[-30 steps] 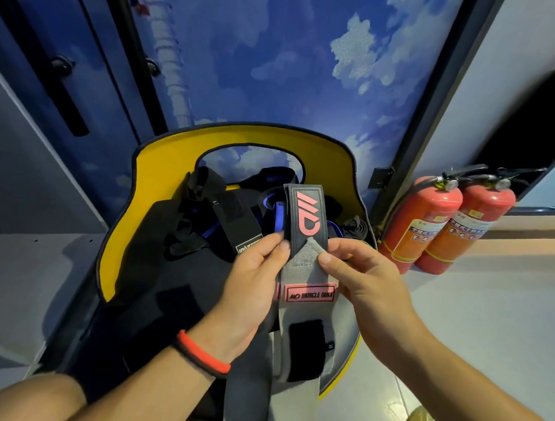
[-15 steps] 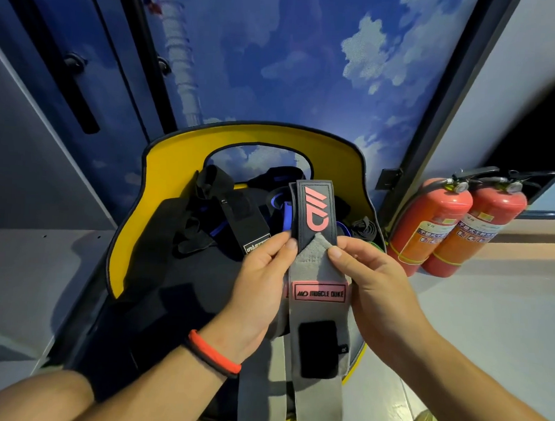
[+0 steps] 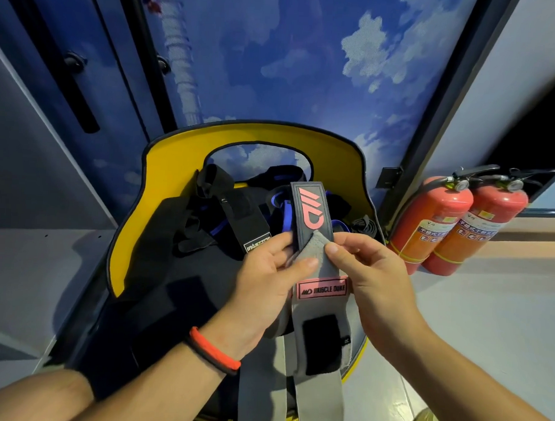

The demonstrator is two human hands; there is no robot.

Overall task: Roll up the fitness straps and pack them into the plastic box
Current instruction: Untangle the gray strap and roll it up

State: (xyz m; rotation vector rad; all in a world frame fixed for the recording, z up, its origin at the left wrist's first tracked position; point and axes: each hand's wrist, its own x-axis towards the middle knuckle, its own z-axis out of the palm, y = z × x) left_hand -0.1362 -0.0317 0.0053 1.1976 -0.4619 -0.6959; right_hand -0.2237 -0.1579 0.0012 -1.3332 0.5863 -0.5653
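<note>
The grey wrist strap (image 3: pixel 321 308) is held upright in front of the body, over the yellow-edged seat (image 3: pixel 184 150), so that its free length hangs straight down and is kept untwisted for rolling. The left hand (image 3: pixel 267 279) is closed on the grey fabric just below the black logo tab (image 3: pixel 310 216), with the thumb pressed on the front face. The right hand (image 3: pixel 371 276) pinches the folded grey corner at the tab's lower edge. This two-point grip appears intended to form the first tight turn at the stiff tab end. The black hook-and-loop patch (image 3: pixel 320 344) faces the camera, further down the strap. Rolling is judged to be barely begun. Other black and blue straps (image 3: pixel 238 215) lie heaped on the seat, unrolled. No plastic box is in view. Two fire extinguishers (image 3: pixel 427 222) stand against the wall at the right.
</note>
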